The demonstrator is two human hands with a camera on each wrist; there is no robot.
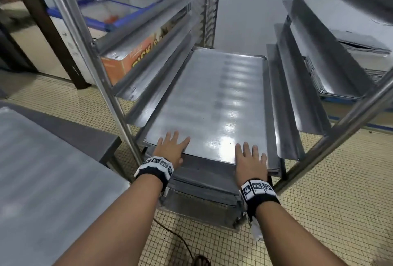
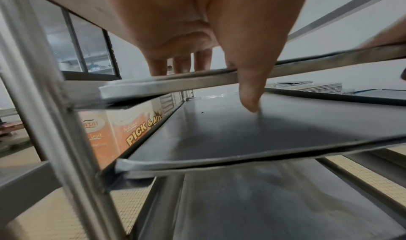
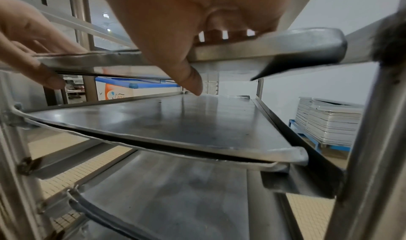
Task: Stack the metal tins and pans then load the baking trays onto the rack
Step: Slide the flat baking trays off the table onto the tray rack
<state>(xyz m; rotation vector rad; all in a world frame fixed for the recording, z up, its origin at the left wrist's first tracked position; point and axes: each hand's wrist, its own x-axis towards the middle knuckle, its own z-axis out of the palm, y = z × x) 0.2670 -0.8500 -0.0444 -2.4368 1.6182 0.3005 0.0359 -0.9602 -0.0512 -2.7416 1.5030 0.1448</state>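
Observation:
A flat shiny baking tray (image 1: 212,99) lies on a pair of rack runners, its near edge sticking out toward me. My left hand (image 1: 173,148) lies on the near left part of that edge and my right hand (image 1: 249,157) on the near right. On both, straight fingers lie flat on top and the thumbs hang down in front of the rim. The left wrist view has the left hand (image 2: 197,35) over the tray's rim (image 2: 175,84), the right wrist view the right hand (image 3: 186,26) over the rim (image 3: 263,51). Darker trays (image 1: 202,180) sit on the levels just below.
The rack's steel posts (image 1: 100,70) and angled runners (image 1: 297,104) flank the tray closely. A steel table (image 1: 42,170) stands at my left. An orange box (image 1: 119,65) and a chest freezer (image 1: 117,8) lie behind the rack. Stacked trays (image 1: 361,42) sit at the right. A cable (image 1: 180,238) crosses the tiled floor.

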